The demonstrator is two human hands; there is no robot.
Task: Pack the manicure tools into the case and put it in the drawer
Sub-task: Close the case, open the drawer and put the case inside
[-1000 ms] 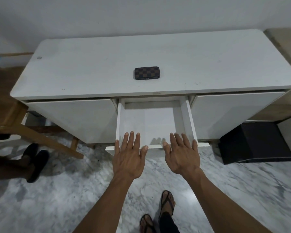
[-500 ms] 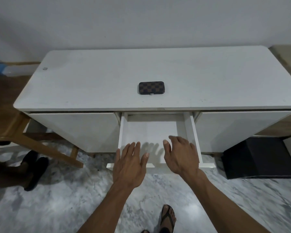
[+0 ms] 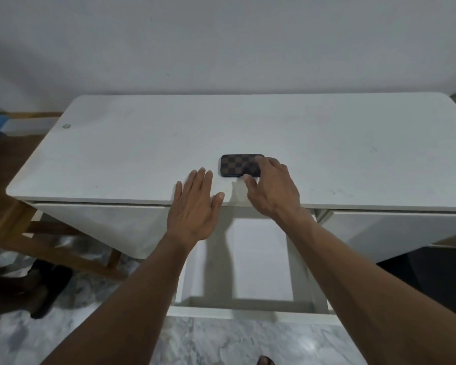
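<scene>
White desk [image 3: 142,143] is standing against a plain pale wall, with marble-patterned floor [image 3: 221,341] showing below; the case [image 3: 238,165], dark with a brown checker pattern, is lying flat and closed on the desktop near the front edge, above the middle drawer [image 3: 258,259]; the drawer is standing pulled out, its white interior showing only arm shadows; the right hand [image 3: 271,188] is reaching over the case's right end, fingers curving over its top and thumb touching the near edge, beginning to pinch it while the case is resting on the desk; the left hand [image 3: 195,206] is hovering flat just left of the case, fingers straight and together, holding nothing; a wooden chair [image 3: 16,233] is standing at the left.
</scene>
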